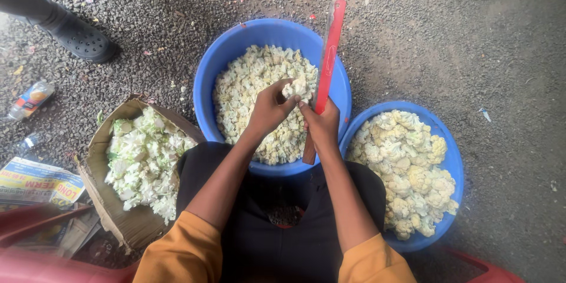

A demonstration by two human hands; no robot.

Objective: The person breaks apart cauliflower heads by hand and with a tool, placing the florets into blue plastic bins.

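My left hand [268,109] pinches a small white cauliflower floret [294,88] over a large blue tub [213,62] filled with cut cauliflower pieces [253,82]. My right hand [322,122] grips a long knife [326,65] with a red blade cover and a brown wooden handle, blade pointing away from me, right beside the floret. Both hands meet above the near side of the tub. A second blue tub [453,165] at my right knee holds larger whole cauliflower florets [410,171].
A torn cardboard box [127,227] at my left holds pale green leaf and stalk trimmings [144,159]. Newspapers [35,183] lie at far left. Another person's black shoe [82,38] stands on the gravel at upper left, a crushed bottle [29,100] near it.
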